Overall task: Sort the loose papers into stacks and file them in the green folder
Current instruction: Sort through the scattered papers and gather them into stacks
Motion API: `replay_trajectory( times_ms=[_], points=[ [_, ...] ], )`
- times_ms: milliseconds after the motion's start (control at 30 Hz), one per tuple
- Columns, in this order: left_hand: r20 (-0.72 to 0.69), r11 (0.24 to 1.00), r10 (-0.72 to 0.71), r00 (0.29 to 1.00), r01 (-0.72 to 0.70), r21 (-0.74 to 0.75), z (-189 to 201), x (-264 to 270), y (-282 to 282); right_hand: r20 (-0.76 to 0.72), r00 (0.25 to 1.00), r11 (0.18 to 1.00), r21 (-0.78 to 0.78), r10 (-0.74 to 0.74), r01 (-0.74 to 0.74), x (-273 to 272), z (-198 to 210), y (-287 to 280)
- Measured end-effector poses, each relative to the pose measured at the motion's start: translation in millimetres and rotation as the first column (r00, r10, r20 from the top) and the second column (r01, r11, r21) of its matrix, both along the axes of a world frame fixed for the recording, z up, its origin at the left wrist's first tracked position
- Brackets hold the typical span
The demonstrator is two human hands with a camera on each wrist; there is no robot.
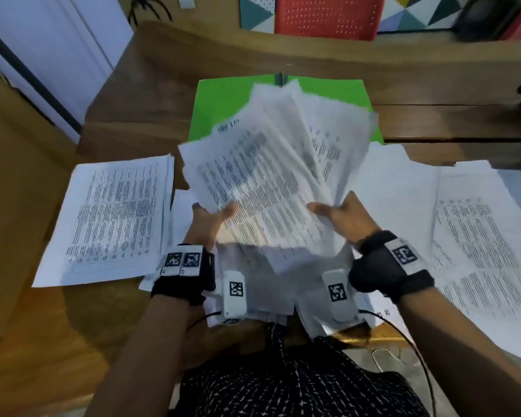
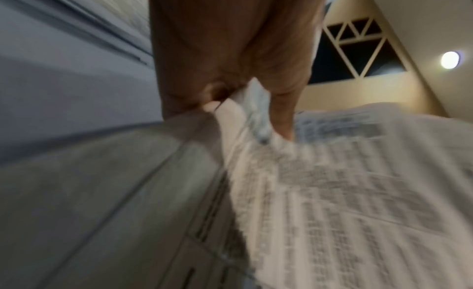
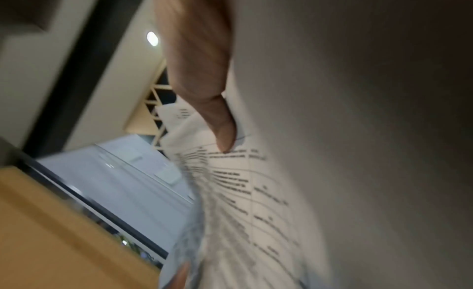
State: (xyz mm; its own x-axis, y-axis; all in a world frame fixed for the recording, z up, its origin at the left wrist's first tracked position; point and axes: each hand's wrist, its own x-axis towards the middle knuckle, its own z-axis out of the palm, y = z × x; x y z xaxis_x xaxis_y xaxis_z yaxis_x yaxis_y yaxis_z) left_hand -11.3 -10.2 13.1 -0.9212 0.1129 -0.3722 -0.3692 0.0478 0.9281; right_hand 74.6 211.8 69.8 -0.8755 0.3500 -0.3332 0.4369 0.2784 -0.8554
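A brown wooden desk [image 1: 169,85] carries everything. Directly on it lie the green folder [image 1: 220,106] at the far middle, a neat stack of printed sheets [image 1: 112,218] on the left (edges squared), and loose papers [image 1: 478,230] spread wide across the right — overlapping one another.

I'm probably looking at an office: wooden desk [image 1: 433,85], printed papers [image 1: 115,218], green folder [image 1: 220,106], red chair [image 1: 328,16].
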Motion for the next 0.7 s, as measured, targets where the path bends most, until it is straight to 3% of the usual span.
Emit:
replay_trajectory(
  times_ms=[67,167,300,433,567,700],
  points=[
    [-0.110,0.986,0.047,0.993,-0.028,0.167,43,-2,-1,-0.184,0.983,0.997,-0.078,-0.010,-0.004,2,34,4],
    [-0.266,0.941,0.012,0.964,0.079,0.329,99,-14,-8,-0.386,0.922,0.995,-0.096,-0.037,0.000,5,78,9],
    [-0.448,0.952,0.004,0.894,0.134,0.276,145,-13,-13,-0.489,0.867,0.992,-0.116,-0.097,0.045,2,100,12],
    [-0.422,0.973,-0.085,0.902,0.167,0.160,149,-6,-16,-0.542,0.827,0.983,-0.172,-0.151,0.067,1,93,4],
    [-0.500,0.949,-0.104,0.860,0.236,0.209,138,-6,-7,-0.589,0.787,0.969,-0.243,-0.184,0.045,-4,88,-12],
    [-0.523,0.957,0.005,0.852,0.148,0.249,141,-5,0,-0.751,0.636,0.984,-0.122,-0.177,0.129,-12,92,-26]
  ],
)
